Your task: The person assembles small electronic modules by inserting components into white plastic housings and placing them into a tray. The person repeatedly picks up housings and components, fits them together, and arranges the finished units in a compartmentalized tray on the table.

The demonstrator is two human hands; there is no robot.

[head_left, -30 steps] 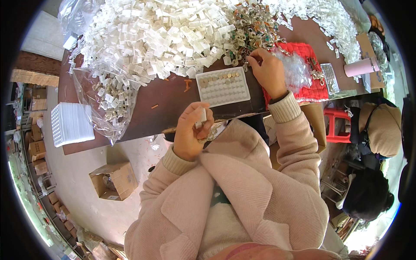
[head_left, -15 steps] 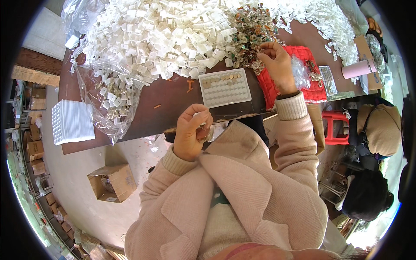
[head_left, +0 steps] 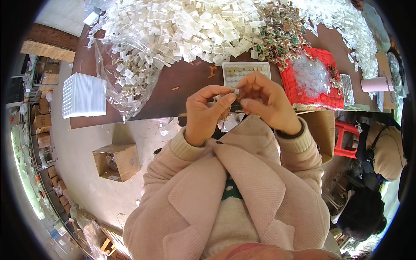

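Observation:
Both hands meet over the table's front edge, just below a white dimpled tray [head_left: 226, 79] with small gold-coloured round pieces in its upper rows. My left hand [head_left: 206, 113] is closed, thumb against forefinger, with small shiny metal bits showing beneath its fingers. Facing it, my right hand [head_left: 271, 106] pinches at the same spot, where a tiny metallic piece shows between the fingertips. Its exact kind is too small to make out. A heap of tangled metal trinkets with green and orange bits [head_left: 281, 28] lies beyond my right hand.
Piled white plastic boxes [head_left: 186, 30] cover the back of the table. A red cloth [head_left: 320, 91] with clear plastic bits is at right, near a pink cylinder [head_left: 377, 84]. Stacked white trays [head_left: 85, 95] and a clear bag [head_left: 130, 102] stand left. An open carton [head_left: 125, 162] sits on the floor.
My right hand has come back from the trinket heap to meet my left hand. The left hand has risen slightly rightward in the picture. The whole view has shifted a little.

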